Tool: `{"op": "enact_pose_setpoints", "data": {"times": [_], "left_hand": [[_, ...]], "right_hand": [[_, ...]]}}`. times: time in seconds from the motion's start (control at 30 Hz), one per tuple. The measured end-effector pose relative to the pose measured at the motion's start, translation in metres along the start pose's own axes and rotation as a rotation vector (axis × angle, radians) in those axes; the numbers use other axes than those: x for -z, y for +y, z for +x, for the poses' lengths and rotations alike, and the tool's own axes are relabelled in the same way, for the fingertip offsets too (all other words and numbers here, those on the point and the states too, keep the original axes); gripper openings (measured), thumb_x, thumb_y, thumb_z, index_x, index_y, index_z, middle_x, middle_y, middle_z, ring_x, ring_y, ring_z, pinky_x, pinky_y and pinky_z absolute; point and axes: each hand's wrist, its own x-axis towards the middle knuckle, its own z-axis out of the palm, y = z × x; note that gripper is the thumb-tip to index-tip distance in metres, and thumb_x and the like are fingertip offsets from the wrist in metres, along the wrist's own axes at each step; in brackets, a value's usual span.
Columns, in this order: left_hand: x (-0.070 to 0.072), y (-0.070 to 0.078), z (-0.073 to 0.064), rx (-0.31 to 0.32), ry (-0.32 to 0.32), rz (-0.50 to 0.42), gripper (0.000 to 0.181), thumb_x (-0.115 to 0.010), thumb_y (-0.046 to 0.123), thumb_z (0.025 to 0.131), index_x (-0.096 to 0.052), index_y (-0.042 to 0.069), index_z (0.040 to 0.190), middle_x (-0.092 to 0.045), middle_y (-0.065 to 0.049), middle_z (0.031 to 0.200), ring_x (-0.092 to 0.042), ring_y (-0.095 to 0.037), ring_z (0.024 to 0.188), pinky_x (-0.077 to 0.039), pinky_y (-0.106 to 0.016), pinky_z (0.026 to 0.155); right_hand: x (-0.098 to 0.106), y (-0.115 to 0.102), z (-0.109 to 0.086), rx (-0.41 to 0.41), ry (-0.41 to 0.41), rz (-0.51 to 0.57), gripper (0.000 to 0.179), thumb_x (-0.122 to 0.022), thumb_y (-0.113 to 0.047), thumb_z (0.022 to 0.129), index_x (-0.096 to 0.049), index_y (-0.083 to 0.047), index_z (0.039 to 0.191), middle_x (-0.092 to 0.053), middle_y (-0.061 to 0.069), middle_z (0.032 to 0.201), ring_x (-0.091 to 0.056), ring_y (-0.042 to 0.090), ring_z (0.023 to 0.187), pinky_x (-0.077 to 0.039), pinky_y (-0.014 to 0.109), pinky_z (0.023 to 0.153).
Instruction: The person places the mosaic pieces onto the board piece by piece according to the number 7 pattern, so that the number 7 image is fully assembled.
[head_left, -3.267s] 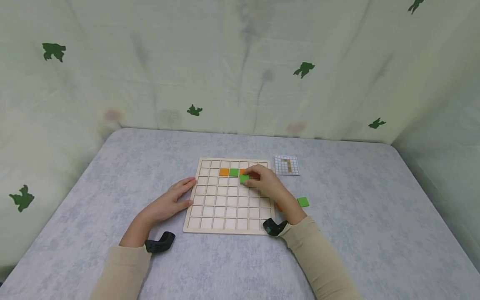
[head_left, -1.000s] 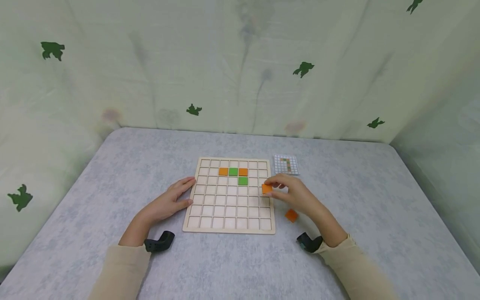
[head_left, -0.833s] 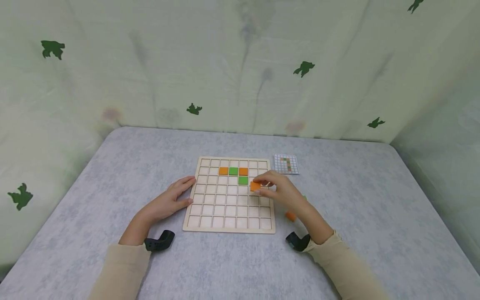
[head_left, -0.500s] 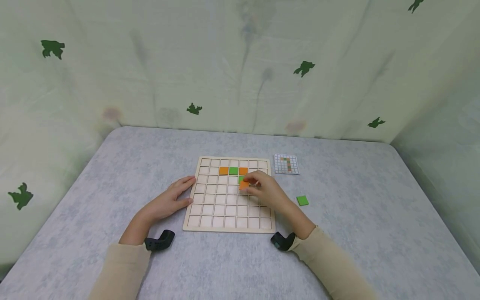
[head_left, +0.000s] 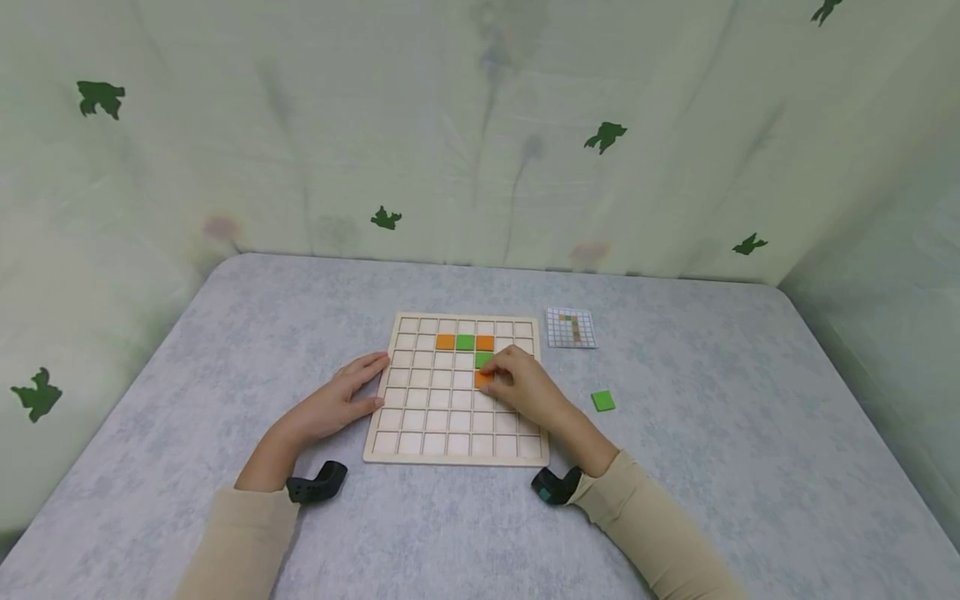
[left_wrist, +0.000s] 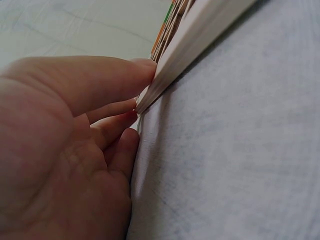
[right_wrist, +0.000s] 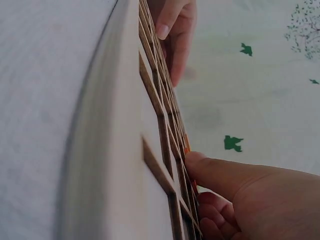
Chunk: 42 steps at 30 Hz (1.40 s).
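Our right hand (head_left: 527, 385) pinches an orange tile (head_left: 479, 380), which we judge light, stiff, best held by opposite edges; our left hand (head_left: 339, 400) rests extended fingers against the gridded board (head_left: 456, 459).

There is one left hand (head_left: 337, 402) and one right hand (head_left: 528, 387), with two beige sleeves (head_left: 243, 533) and two black wrist devices (head_left: 318, 485). One wooden board (head_left: 456, 460) has seven squares (head_left: 435, 400) across and seven down — forty-nine in all. Three orange tiles (head_left: 446, 342) and three green tiles (head_left: 465, 342) are visible, six together: five at the board and one, a green, on the single table (head_left: 750, 417). One printed card (head_left: 572, 327) shows. The head view counts six dark green patches (head_left: 101, 94) on the backdrop (head_left: 300, 150) — one cut by the top edge.
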Motion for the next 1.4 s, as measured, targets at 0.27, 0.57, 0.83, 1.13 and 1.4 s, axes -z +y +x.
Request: {"op": "enact_pose_setpoints", "data": {"times": [0.27,0.57,0.83,1.13,1.4], "left_hand": [[0.000,0.001,-0.002,-0.006,0.004,0.011,0.064,-0.054,0.019,0.091,-0.021,0.001,0.142,-0.011,-0.017,0.147,-0.002,-0.037,0.133,-0.008,-0.057,0.099],[-0.001,0.002,-0.002,-0.003,-0.004,-0.003,0.064,-0.054,0.018,0.092,-0.020,0.001,0.143,-0.010,-0.016,0.147,-0.001,-0.036,0.133,-0.008,-0.057,0.100],[-0.001,0.002,0.000,-0.002,0.005,0.018,0.064,-0.054,0.017,0.091,-0.020,0.002,0.143,-0.011,-0.015,0.147,-0.002,-0.035,0.133,-0.009,-0.056,0.100],[0.000,0.002,-0.001,-0.002,0.011,0.029,0.063,-0.054,0.018,0.091,-0.021,0.002,0.143,-0.011,-0.015,0.147,-0.003,-0.035,0.133,-0.009,-0.057,0.100],[0.000,0.002,-0.002,0.001,0.022,0.039,0.064,-0.055,0.019,0.091,-0.021,0.002,0.142,-0.012,-0.016,0.147,-0.003,-0.036,0.133,-0.010,-0.057,0.099]], "right_hand": [[0.016,-0.006,-0.001,-0.033,-0.059,0.120,0.037,-0.069,-0.019,0.081,-0.059,-0.008,0.115,-0.055,0.005,0.107,-0.049,0.017,0.097,-0.042,0.030,0.081],[0.053,-0.011,-0.023,0.039,-0.015,0.171,0.049,-0.068,-0.023,0.081,-0.052,-0.007,0.124,-0.051,0.010,0.120,-0.048,0.028,0.108,-0.040,0.040,0.088],[0.087,0.012,-0.064,0.007,-0.015,0.066,0.052,-0.068,-0.027,0.080,-0.051,-0.007,0.125,-0.048,0.003,0.125,-0.045,0.028,0.112,-0.037,0.046,0.090],[0.098,0.048,-0.095,-0.079,-0.044,-0.035,0.050,-0.073,-0.016,0.075,-0.054,-0.003,0.120,-0.052,0.009,0.120,-0.048,0.027,0.109,-0.038,0.043,0.089],[0.095,0.063,-0.101,-0.130,-0.058,-0.099,0.039,-0.070,-0.011,0.078,-0.058,-0.006,0.115,-0.053,0.009,0.115,-0.047,0.028,0.110,-0.037,0.044,0.092]]}}
